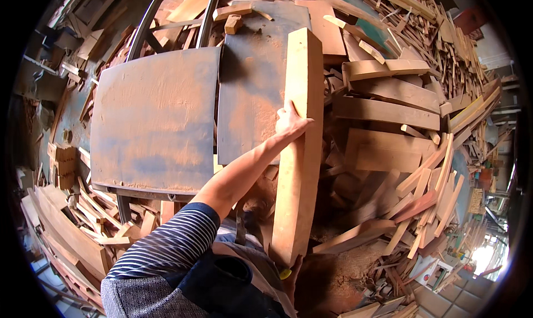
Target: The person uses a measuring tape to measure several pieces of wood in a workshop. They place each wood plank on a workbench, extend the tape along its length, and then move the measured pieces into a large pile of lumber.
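A long, thick squared wooden beam [297,168] runs lengthwise in front of me, its far part over the right side of a dusty metal machine table [250,68]. Around its middle, my left hand [292,122] is closed on the beam's left and upper side, with the forearm reaching across from the lower left. At the beam's near end is my right hand [296,268], close to my body. It holds the end from below, and most of its fingers are hidden behind the wood.
A second flat metal plate [155,118], streaked with sawdust, lies to the left. Two small wood blocks [234,23] sit at the table's far end. Stacked boards [388,112] and scattered offcuts [430,201] crowd the right. More planks [72,229] lean at lower left.
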A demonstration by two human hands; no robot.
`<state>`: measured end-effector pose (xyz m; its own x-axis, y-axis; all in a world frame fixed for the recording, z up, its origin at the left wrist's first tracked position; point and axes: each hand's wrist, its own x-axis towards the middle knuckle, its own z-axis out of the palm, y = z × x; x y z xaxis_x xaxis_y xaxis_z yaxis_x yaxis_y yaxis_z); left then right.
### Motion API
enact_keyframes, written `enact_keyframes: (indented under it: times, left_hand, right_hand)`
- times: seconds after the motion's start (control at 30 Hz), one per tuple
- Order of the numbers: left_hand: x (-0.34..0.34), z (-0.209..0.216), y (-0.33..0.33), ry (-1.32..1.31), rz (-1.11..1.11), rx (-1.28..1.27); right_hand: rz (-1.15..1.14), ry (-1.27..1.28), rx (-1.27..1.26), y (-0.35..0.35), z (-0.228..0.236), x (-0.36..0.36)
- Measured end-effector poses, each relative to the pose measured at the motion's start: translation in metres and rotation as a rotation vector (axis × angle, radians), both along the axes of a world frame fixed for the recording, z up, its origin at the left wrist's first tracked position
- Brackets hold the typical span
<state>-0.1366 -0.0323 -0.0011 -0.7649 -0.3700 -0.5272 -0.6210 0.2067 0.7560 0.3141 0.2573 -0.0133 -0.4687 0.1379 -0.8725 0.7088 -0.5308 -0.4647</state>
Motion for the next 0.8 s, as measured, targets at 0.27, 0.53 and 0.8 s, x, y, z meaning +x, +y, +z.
enact_keyframes:
  times: [0.27, 0.53, 0.8]
  left_hand:
    - [0.055, 0.039, 0.001, 0.004, 0.022, 0.005]
    - [0.187, 0.066, -0.032, 0.085, 0.372, -0.002]
    - [0.266, 0.072, -0.113, -0.070, 0.881, 0.039]
  right_hand:
    - [-0.056, 0.109, 0.021, -0.001, 0.008, 0.017]
    - [0.410, 0.156, 0.439, 0.102, 0.025, 0.029]
    - [0.381, -0.281, -0.051, 0.122, 0.021, -0.156]
